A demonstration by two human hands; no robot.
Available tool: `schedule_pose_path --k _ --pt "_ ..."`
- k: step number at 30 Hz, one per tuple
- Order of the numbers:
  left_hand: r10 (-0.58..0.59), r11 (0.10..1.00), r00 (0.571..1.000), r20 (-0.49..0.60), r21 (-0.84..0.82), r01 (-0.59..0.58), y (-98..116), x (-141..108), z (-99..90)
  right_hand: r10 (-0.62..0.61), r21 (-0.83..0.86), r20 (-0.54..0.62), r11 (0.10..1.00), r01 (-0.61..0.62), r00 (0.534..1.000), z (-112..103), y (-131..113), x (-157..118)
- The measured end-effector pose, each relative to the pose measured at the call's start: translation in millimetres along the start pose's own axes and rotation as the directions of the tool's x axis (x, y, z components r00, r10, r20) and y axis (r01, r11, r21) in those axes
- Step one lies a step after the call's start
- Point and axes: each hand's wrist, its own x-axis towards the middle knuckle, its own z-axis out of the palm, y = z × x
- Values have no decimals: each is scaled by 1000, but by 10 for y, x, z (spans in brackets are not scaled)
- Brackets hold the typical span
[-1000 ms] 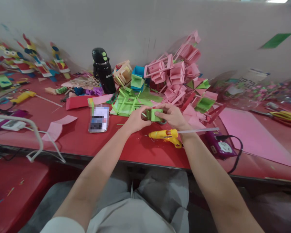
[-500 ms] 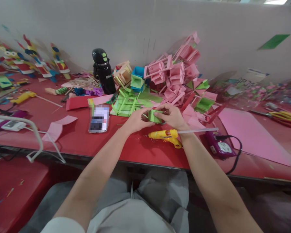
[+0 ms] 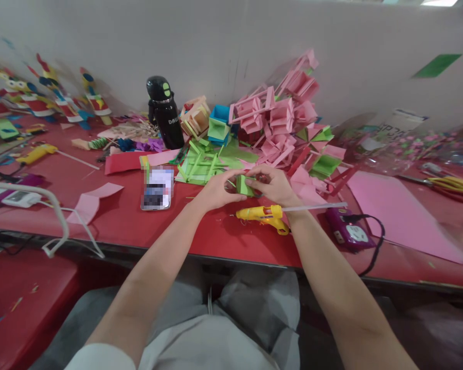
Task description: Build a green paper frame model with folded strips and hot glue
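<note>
Between my two hands is a small folded piece of green paper [image 3: 244, 186], held just above the red tabletop. My left hand [image 3: 219, 191] grips it from the left, thumb along the lower edge. From the right, my right hand [image 3: 273, 185] pinches it between thumb and fingers. The far fingertips of both hands are partly hidden. Close below lies a yellow glue gun [image 3: 260, 213] with a clear glue stick out of its back, its rear end by my right wrist. Just behind my hands are light green paper strips [image 3: 202, 164] and a pile of pink folded paper pieces [image 3: 280, 115].
A phone [image 3: 157, 189] lies left of my hands, with a black bottle [image 3: 165, 114] behind it. At right are a purple power strip [image 3: 347, 228] with a black cord, a pink sheet [image 3: 405, 218] and scissors [image 3: 453, 189]. Paper figures [image 3: 64, 97] stand back left.
The green paper piece has turned slightly in my fingers and shows a narrower face. Both hands stay in nearly the same place; the glue gun has not moved.
</note>
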Motion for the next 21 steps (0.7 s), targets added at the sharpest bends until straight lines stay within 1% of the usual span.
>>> schedule_pose_path --k 6,8,11,13,15,17,21 --pt "-29 999 1000 10 -17 29 0 11 -10 -2 -7 -2 1000 2 1000 2 0 -9" --pt "-30 999 1000 9 -20 30 7 11 -12 14 16 -8 1000 -14 1000 14 17 -14" --pt "-19 1000 1000 -6 -16 18 19 0 -17 84 129 -4 988 -83 996 35 65 -21" --pt "-11 1000 1000 -5 -7 11 24 -11 -21 134 218 33 966 -138 990 43 96 -24" --pt "-5 1000 1000 0 6 5 27 -20 -25 153 253 82 953 -169 985 43 108 -25" --pt "-2 1000 1000 -5 2 2 33 -25 -27 137 238 100 959 -157 986 38 98 -23" --pt "1 999 1000 -1 -50 -1 55 -32 -28 79 184 56 979 -88 995 29 49 -18"
